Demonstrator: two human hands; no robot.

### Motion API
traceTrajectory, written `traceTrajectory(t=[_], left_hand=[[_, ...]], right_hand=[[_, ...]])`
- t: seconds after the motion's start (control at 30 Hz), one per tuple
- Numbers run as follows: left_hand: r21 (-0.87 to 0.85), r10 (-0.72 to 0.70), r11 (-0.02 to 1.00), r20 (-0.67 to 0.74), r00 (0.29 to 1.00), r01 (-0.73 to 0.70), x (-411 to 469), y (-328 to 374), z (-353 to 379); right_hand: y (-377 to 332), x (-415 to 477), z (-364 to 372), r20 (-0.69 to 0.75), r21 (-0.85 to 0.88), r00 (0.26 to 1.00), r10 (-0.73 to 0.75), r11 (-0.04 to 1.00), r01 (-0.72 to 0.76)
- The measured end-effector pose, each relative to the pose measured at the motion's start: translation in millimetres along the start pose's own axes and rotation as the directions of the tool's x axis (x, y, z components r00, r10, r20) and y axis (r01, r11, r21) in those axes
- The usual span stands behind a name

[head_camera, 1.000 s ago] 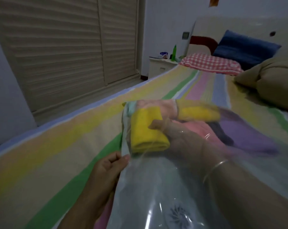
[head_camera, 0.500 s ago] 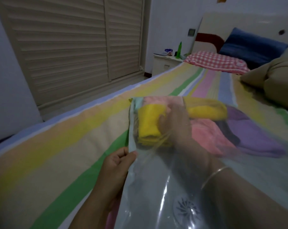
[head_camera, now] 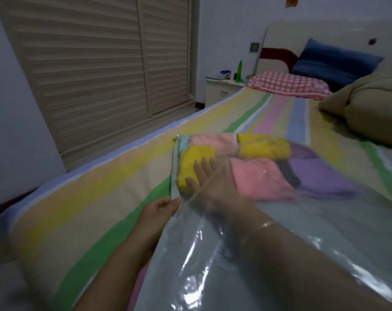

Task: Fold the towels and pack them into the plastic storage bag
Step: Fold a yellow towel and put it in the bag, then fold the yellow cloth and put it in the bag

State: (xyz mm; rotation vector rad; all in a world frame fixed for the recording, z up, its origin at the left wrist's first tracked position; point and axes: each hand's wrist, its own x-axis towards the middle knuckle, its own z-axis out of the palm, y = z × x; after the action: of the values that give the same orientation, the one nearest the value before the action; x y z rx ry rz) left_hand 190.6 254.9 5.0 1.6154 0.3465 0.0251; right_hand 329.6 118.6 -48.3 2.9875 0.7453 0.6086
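Observation:
A clear plastic storage bag (head_camera: 213,254) lies on the striped bed and holds several folded towels. My right hand (head_camera: 213,185) is inside the bag, fingers straight, pressing on a folded yellow towel (head_camera: 190,162) at the bag's far left corner. Beside it lie a second yellow towel (head_camera: 262,149), two pink towels (head_camera: 255,178) and a purple towel (head_camera: 318,176). My left hand (head_camera: 159,209) pinches the bag's left edge from outside. A thin bangle sits on my right wrist.
The bag rests on a striped bedsheet (head_camera: 100,198). A checked pink pillow (head_camera: 289,85), a blue pillow (head_camera: 332,61) and a beige quilt (head_camera: 370,108) lie at the bed's head. A nightstand (head_camera: 222,88) with bottles stands by the louvred wardrobe doors (head_camera: 100,63).
My right hand let go of the yellow towel it carried into the bag; the fingers flattened on top of it. The left hand kept its pinch on the bag's edge.

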Motion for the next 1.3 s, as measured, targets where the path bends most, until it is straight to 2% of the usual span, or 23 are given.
traceTrajectory(t=[0.03, 0.07, 0.1, 0.13, 0.17, 0.2, 0.23, 0.27, 0.3, 0.37, 0.43, 0.5, 0.57, 0.67, 0.73, 0.83, 0.9, 0.93, 1.03, 1.1, 1.2, 1.23, 1.3], left_hand=[[0.017, -0.052, 0.998, -0.006, 0.999, 0.052, -9.4, 7.8, -1.6], [0.066, -0.096, 0.993, 0.004, 0.995, 0.095, -19.2, 16.4, -3.8], [0.183, -0.127, 0.976, 0.021, 0.992, 0.121, -31.9, 27.3, -5.1], [0.378, -0.126, 0.92, 0.04, 0.991, 0.102, -42.6, 36.9, -7.9], [0.593, -0.094, 0.804, 0.066, 0.993, 0.037, -51.5, 46.2, -9.9], [0.754, -0.026, 0.654, 0.105, 0.994, -0.063, -61.9, 56.6, -8.6], [0.841, 0.064, 0.515, 0.154, 0.986, -0.165, -72.3, 63.9, -3.6], [0.87, 0.147, 0.424, 0.209, 0.967, -0.253, -85.2, 69.8, 7.4], [0.864, 0.21, 0.392, 0.25, 0.945, -0.315, -101.4, 74.4, 26.0], [0.791, 0.311, 0.406, 0.352, 0.883, -0.458, -143.7, 78.7, 77.2], [0.645, 0.403, 0.414, 0.503, 0.764, -0.643, -195.2, 76.5, 140.6], [0.48, 0.483, 0.385, 0.623, 0.615, -0.788, -245.1, 69.0, 202.3], [0.339, 0.502, 0.367, 0.712, 0.491, -0.866, -284.6, 58.5, 255.2], [0.256, 0.449, 0.296, 0.813, 0.371, -0.92, -315.8, 41.4, 312.9], [0.275, 0.391, 0.256, 0.847, 0.359, -0.927, -319.0, 31.4, 335.0], [0.348, 0.306, 0.174, 0.87, 0.386, -0.921, -315.9, 15.3, 344.6], [0.403, 0.247, 0.079, 0.878, 0.41, -0.912, -313.4, 3.8, 338.9], [0.421, 0.245, 0.049, 0.874, 0.42, -0.906, -312.6, -1.8, 334.5], [0.472, 0.29, 0.066, 0.834, 0.47, -0.879, -312.0, -12.2, 320.3], [0.497, 0.286, -0.003, 0.832, 0.476, -0.867, -312.6, -13.8, 311.8], [0.489, 0.321, -0.185, 0.85, 0.418, -0.852, -321.4, -11.1, 303.8], [0.499, 0.385, -0.205, 0.832, 0.399, -0.842, -327.5, -10.7, 303.6], [0.46, 0.496, -0.146, 0.8, 0.338, -0.876, -345.2, -10.1, 311.0]], right_hand=[[3.7, -22.9, -14.4, 0.103, 0.021, 0.994, -0.033, 0.999, 0.031], [5.2, -46.7, -32.7, 0.145, 0.023, 0.989, -0.039, 0.999, 0.036], [4.7, -80.7, -54.5, 0.199, 0.058, 0.979, -0.032, 0.998, 0.021], [5.8, -114.4, -80.8, 0.211, 0.119, 0.976, -0.048, 0.993, 0.023], [10.7, -145.9, -100.8, 0.15, 0.131, 0.988, -0.047, 0.991, 0.027], [15.2, -174.2, -123.6, 0.165, 0.196, 0.986, 0.011, 0.98, -0.043], [20.7, -203.5, -144.8, 0.227, 0.196, 0.97, 0.087, 0.972, -0.133], [27.8, -233.8, -158.9, 0.24, 0.203, 0.963, 0.12, 0.964, -0.17], [35.0, -267.2, -165.3, 0.205, 0.22, 0.972, 0.119, 0.962, -0.164], [47.8, -332.2, -195.2, 0.313, 0.323, 0.94, 0.134, 0.916, -0.238], [62.8, -399.0, -225.2, 0.354, 0.404, 0.926, 0.132, 0.871, -0.279], [78.1, -449.7, -257.6, 0.271, 0.491, 0.956, 0.113, 0.838, -0.238], [103.1, -494.1, -282.8, 0.132, 0.549, 0.968, 0.214, 0.797, -0.251], [151.7, -549.8, -300.5, -0.038, 0.47, 0.936, 0.351, 0.833, -0.293], [177.0, -578.2, -305.3, -0.069, 0.409, 0.918, 0.39, 0.85, -0.33], [198.8, -607.4, -304.0, 0.033, 0.32, 0.94, 0.339, 0.887, -0.331], [203.8, -618.1, -302.3, 0.065, 0.274, 0.953, 0.296, 0.913, -0.302], [205.8, -621.5, -301.1, 0.06, 0.242, 0.956, 0.287, 0.925, -0.292], [210.2, -625.4, -301.2, 0.032, 0.191, 0.951, 0.307, 0.932, -0.307], [211.4, -626.6, -301.5, 0.011, 0.16, 0.953, 0.304, 0.94, -0.301], [212.5, -625.5, -299.2, -0.013, 0.131, 0.954, 0.299, 0.947, -0.294], [213.3, -624.3, -298.1, -0.028, 0.14, 0.948, 0.318, 0.94, -0.311], [215.4, -621.9, -295.4, -0.06, 0.184, 0.921, 0.384, 0.911, -0.368]])
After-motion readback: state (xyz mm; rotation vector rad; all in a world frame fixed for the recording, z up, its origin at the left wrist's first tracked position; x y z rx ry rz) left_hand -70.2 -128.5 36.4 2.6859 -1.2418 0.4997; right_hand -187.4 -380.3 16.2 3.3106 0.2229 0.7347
